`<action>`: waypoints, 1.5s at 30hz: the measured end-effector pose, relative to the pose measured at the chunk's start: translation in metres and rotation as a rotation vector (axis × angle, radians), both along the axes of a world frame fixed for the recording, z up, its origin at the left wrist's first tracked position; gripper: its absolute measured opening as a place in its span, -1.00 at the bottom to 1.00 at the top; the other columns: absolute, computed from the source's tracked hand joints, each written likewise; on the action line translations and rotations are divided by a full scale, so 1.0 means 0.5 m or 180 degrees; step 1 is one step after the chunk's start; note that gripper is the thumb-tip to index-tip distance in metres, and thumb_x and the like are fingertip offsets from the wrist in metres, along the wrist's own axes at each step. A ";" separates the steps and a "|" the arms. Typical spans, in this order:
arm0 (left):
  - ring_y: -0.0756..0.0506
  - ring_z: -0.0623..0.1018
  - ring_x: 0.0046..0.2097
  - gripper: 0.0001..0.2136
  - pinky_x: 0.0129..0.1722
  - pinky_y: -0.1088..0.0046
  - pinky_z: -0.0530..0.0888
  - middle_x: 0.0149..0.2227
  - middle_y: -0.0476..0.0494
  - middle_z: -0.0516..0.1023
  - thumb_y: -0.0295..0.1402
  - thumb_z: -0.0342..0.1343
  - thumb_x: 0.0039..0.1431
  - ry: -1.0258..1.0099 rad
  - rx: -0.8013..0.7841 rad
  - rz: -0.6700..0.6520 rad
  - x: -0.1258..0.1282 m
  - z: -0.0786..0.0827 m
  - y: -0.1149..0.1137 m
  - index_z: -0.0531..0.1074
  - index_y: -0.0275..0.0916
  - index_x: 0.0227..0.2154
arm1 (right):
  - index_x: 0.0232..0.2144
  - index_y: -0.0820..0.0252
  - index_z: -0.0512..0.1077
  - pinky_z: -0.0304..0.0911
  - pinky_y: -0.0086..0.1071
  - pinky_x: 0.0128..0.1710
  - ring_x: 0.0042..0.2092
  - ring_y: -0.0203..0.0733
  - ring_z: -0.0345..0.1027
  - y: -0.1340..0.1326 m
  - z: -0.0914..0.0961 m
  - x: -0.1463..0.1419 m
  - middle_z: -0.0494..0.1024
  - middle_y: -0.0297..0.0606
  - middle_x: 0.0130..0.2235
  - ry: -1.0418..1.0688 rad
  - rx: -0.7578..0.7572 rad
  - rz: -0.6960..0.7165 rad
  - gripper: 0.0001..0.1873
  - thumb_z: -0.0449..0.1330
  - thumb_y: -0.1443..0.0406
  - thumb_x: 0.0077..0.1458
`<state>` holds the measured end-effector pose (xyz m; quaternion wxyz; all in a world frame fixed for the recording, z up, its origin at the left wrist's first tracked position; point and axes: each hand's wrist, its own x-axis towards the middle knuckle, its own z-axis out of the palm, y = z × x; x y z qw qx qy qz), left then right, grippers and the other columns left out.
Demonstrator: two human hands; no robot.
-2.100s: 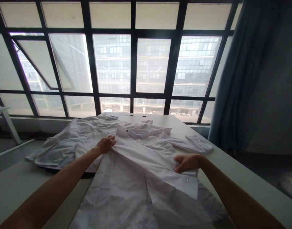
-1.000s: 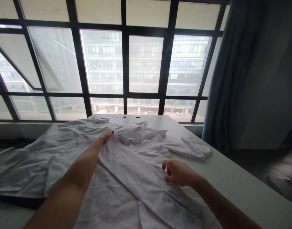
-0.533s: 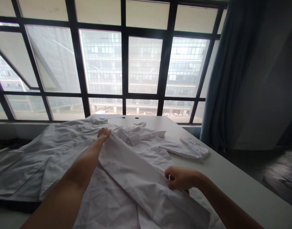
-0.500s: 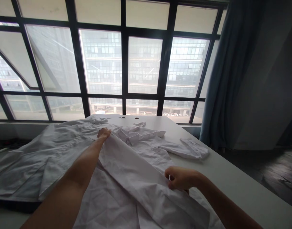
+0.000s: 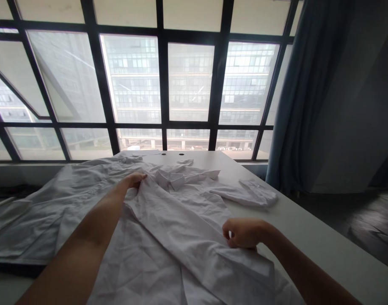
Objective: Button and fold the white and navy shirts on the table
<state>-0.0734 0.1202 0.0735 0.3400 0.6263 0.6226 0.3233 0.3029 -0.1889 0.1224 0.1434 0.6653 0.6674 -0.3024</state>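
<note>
A white long-sleeved button shirt (image 5: 155, 237) lies crumpled and spread over the table, its folded collar (image 5: 174, 179) at the far end. My left hand (image 5: 133, 181) grips the shirt's front panel close to the collar, with the fingers curled over the cloth. My right hand (image 5: 244, 233) is pinching the same panel's edge nearer me, on the right side. One sleeve with its cuff (image 5: 244, 195) lies to the right of the collar. The other sleeve spreads out to the left.
The white table (image 5: 320, 237) runs away to the window, and its long right edge drops to a dark floor (image 5: 365, 228). A blue-grey curtain (image 5: 303, 97) hangs at the right. Small round holes mark the table's far end.
The shirt's front panel has sunk lower toward the table, and the fold has flattened. My left hand has moved slightly down, and my right hand slightly right. The view has tilted a little.
</note>
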 end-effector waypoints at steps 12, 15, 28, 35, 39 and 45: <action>-0.26 0.48 0.07 -0.77 0.00 0.32 0.38 -0.03 -0.39 0.55 -0.34 0.10 0.20 0.1541 0.0725 0.0243 0.042 -0.027 0.013 0.47 -0.35 -0.15 | -0.14 0.21 0.53 0.32 -0.42 -0.37 -0.32 -0.15 0.50 -0.011 -0.009 -0.016 0.58 -0.21 -0.28 -0.0040 0.0752 -0.0025 -0.69 0.28 0.38 0.00; -0.31 0.54 -0.01 -0.69 -0.06 0.25 0.44 -0.15 -0.42 0.59 -0.17 0.11 0.21 0.1851 0.0555 0.0161 0.032 -0.027 -0.006 0.48 -0.36 -0.18 | -0.16 0.18 0.53 0.29 -0.39 -0.27 -0.20 -0.10 0.48 -0.012 -0.013 -0.035 0.60 -0.17 -0.21 0.0213 0.1709 0.0289 -0.79 0.23 0.25 0.16; -0.22 0.56 -0.25 -0.70 -0.17 0.31 0.51 -0.41 -0.20 0.57 -0.10 0.24 0.03 0.2606 -0.0138 -0.0586 -0.080 -0.029 -0.179 0.46 -0.26 -0.54 | 0.22 0.25 0.31 -0.01 -0.06 0.30 0.33 0.09 0.05 0.013 -0.127 -0.105 0.24 0.02 0.30 0.0942 0.2323 0.1456 -0.41 0.14 0.08 0.24; -0.25 0.59 -0.24 -0.74 -0.18 0.28 0.51 -0.37 -0.26 0.59 -0.20 0.13 0.16 0.2544 -0.0113 -0.0437 -0.092 -0.023 -0.203 0.47 -0.28 -0.51 | 0.36 0.23 0.12 -0.30 -0.05 0.38 0.41 0.02 -0.21 0.008 -0.132 -0.100 0.01 -0.04 0.40 0.0955 0.1829 0.1465 -0.21 -0.02 -0.13 0.27; -0.38 0.59 -0.15 -0.67 -0.16 0.12 0.52 -0.26 -0.40 0.62 -0.11 0.11 0.18 0.2711 -0.0048 -0.0259 -0.067 0.004 -0.178 0.55 -0.33 -0.31 | 0.35 0.16 0.14 -0.30 -0.04 0.37 0.42 0.04 -0.23 0.005 -0.126 -0.100 -0.01 -0.05 0.41 0.0950 0.1880 0.1296 -0.23 0.00 -0.12 0.26; -0.30 0.09 0.39 -0.42 0.32 0.12 0.09 0.38 -0.36 0.10 -0.05 -0.18 0.36 0.2732 0.1035 -0.0975 0.041 -0.052 -0.136 0.20 -0.29 0.30 | 0.37 0.23 0.08 -0.39 -0.01 0.38 0.43 -0.01 -0.30 0.017 -0.133 -0.107 -0.07 -0.04 0.41 0.0736 0.1947 0.1018 -0.24 -0.09 -0.09 0.31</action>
